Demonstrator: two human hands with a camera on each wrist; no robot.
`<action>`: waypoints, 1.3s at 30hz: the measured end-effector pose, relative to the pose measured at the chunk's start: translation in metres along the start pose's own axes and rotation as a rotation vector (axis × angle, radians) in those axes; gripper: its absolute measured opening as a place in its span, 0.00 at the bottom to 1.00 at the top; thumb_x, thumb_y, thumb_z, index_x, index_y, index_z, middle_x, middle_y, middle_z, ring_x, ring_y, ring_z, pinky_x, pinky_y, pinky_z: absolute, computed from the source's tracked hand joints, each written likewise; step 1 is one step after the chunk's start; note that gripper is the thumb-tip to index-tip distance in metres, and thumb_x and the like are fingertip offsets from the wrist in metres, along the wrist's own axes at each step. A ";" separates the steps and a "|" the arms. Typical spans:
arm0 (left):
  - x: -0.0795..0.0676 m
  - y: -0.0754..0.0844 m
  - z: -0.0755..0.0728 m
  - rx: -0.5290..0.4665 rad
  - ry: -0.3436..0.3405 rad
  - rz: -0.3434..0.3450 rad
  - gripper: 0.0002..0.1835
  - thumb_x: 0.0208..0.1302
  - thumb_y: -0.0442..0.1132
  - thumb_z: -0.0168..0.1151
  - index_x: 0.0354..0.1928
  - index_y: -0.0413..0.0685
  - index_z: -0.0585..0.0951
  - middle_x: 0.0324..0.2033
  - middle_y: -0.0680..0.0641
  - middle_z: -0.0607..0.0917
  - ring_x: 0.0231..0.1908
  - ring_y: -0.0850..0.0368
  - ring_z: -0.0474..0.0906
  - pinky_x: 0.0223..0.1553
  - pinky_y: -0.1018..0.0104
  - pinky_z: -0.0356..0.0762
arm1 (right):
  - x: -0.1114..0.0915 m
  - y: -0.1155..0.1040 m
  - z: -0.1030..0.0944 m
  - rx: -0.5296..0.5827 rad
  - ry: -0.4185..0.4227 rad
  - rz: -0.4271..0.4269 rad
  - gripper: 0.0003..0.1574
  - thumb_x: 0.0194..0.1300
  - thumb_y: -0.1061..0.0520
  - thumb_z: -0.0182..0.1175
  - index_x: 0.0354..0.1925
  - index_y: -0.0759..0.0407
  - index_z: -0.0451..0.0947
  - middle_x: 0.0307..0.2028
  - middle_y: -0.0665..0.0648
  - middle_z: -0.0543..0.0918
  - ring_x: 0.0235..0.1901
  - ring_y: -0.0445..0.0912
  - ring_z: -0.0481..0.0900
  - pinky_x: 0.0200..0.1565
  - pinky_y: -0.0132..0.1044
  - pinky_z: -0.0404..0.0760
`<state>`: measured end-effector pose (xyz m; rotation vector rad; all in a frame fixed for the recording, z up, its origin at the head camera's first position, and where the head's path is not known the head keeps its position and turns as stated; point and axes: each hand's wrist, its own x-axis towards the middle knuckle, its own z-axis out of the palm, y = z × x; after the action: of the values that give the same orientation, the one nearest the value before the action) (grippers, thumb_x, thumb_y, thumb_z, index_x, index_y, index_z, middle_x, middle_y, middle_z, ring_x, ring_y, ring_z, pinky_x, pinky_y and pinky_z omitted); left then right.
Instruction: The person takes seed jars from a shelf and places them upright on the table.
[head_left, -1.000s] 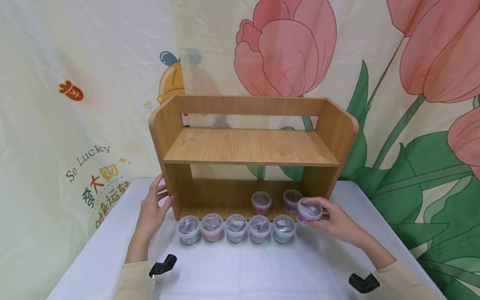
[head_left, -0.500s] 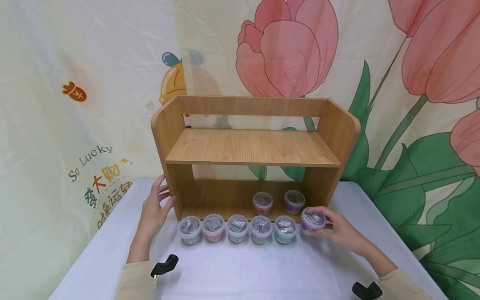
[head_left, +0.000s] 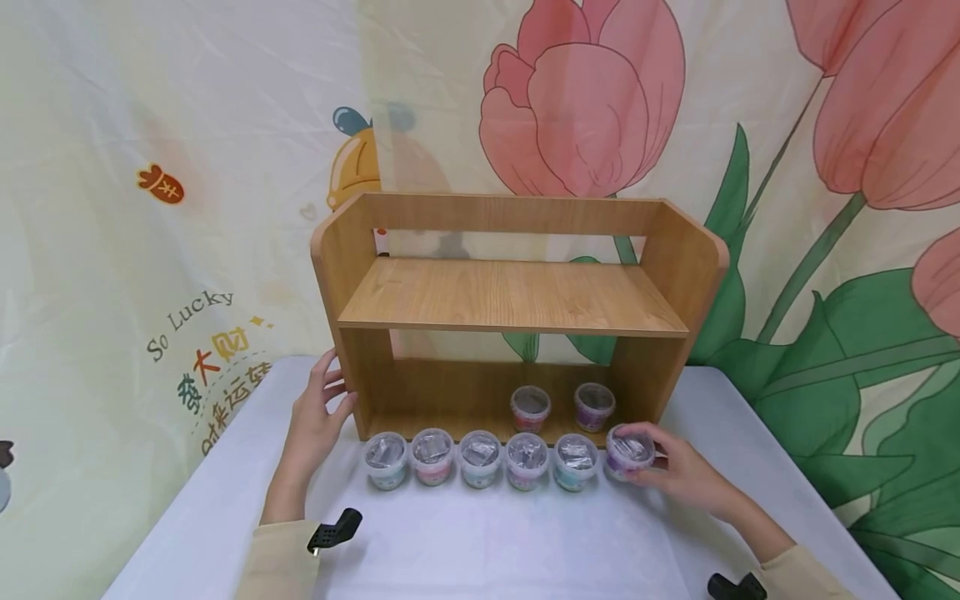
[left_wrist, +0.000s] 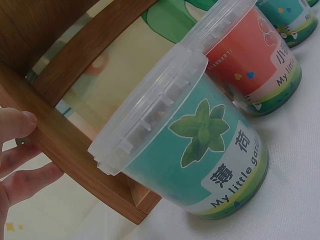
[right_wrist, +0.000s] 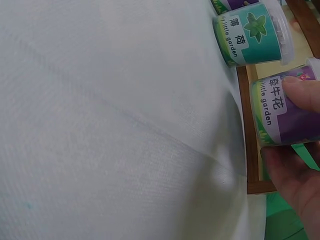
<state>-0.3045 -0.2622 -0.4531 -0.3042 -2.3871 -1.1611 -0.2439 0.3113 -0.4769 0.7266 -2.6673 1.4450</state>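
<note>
My right hand (head_left: 686,471) grips a purple lidded plant tub (head_left: 628,454) at the right end of a front row of similar tubs. Thumb and fingers hold opposite sides of its wall, as the right wrist view shows; its label reads "little garden". Beside it stands a teal tub (right_wrist: 252,35) with a mint leaf picture. My left hand (head_left: 313,429) rests against the left side panel of a wooden shelf (head_left: 510,296), fingers extended. Nearest to that hand are a teal tub (left_wrist: 200,155) and a red tub (left_wrist: 255,60).
Inside the lower compartment stand a red tub (head_left: 530,410) and a purple tub (head_left: 595,407), near its right side. The front row runs along the shelf's front edge on a white-covered table (head_left: 525,542). A printed curtain (head_left: 247,150) hangs behind.
My right hand has lowered the purple tub from in front of the shelf's lower right to the right end of the row. The left hand stays at the side panel.
</note>
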 end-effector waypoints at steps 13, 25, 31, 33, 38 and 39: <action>0.001 0.001 0.001 0.008 -0.008 -0.017 0.52 0.74 0.27 0.64 0.84 0.75 0.48 0.65 0.31 0.78 0.61 0.29 0.82 0.56 0.33 0.85 | -0.003 0.002 0.006 0.019 -0.027 -0.007 0.35 0.63 0.61 0.77 0.66 0.55 0.77 0.61 0.63 0.82 0.58 0.37 0.79 0.57 0.30 0.83; 0.001 0.000 0.001 0.004 -0.011 -0.016 0.52 0.74 0.28 0.64 0.84 0.76 0.47 0.65 0.31 0.78 0.61 0.29 0.82 0.56 0.33 0.85 | -0.005 0.006 0.007 0.019 -0.075 0.010 0.36 0.64 0.60 0.76 0.68 0.54 0.75 0.63 0.63 0.80 0.59 0.38 0.79 0.58 0.32 0.83; 0.002 0.000 0.001 0.005 -0.009 -0.012 0.52 0.74 0.28 0.64 0.84 0.76 0.48 0.65 0.31 0.78 0.60 0.29 0.82 0.56 0.33 0.85 | -0.005 0.004 0.005 0.003 -0.100 0.032 0.36 0.65 0.59 0.75 0.68 0.54 0.74 0.63 0.62 0.80 0.60 0.40 0.78 0.59 0.31 0.81; 0.002 0.001 0.001 0.005 -0.008 -0.009 0.52 0.74 0.27 0.64 0.85 0.75 0.48 0.65 0.30 0.78 0.60 0.29 0.82 0.56 0.33 0.85 | -0.005 0.003 0.005 -0.008 -0.108 0.026 0.37 0.65 0.59 0.75 0.68 0.53 0.73 0.63 0.62 0.80 0.60 0.41 0.78 0.59 0.31 0.80; 0.002 0.002 0.000 0.004 -0.008 -0.017 0.52 0.74 0.27 0.65 0.85 0.74 0.48 0.65 0.30 0.78 0.60 0.29 0.82 0.56 0.34 0.85 | -0.003 0.001 0.005 -0.041 -0.120 -0.006 0.37 0.66 0.60 0.75 0.68 0.54 0.72 0.62 0.61 0.80 0.61 0.43 0.78 0.60 0.31 0.80; 0.002 0.002 -0.001 0.003 -0.009 -0.018 0.51 0.74 0.27 0.64 0.85 0.74 0.48 0.65 0.30 0.78 0.60 0.29 0.82 0.56 0.34 0.85 | -0.003 0.000 0.005 -0.046 -0.121 -0.007 0.37 0.66 0.60 0.75 0.68 0.54 0.72 0.62 0.61 0.79 0.61 0.43 0.78 0.60 0.32 0.80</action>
<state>-0.3052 -0.2612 -0.4501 -0.2885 -2.4041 -1.1660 -0.2407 0.3084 -0.4807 0.8451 -2.7726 1.3762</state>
